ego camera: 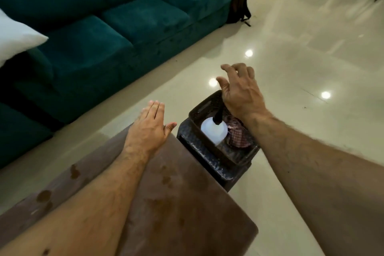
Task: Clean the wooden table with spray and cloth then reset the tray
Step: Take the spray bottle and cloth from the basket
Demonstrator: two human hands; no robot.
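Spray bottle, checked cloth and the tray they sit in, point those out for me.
spray bottle (214, 131), head view, on its white body.
checked cloth (236, 137), head view, on the folded fabric beside the bottle.
tray (204, 106), head view, on its dark far rim.

Your table (187, 203) is a brown wooden top with rounded corners, marked with darker wet-looking spots near its left edge and across its middle. Just past its far right corner sits your tray (204, 106), a dark woven-look basket on a dark stand. In it, your spray (214, 131), a white bottle with a black nozzle, stands tilted at the left side; your cloth (236, 133), checked red and white, lies crumpled beside it on the right
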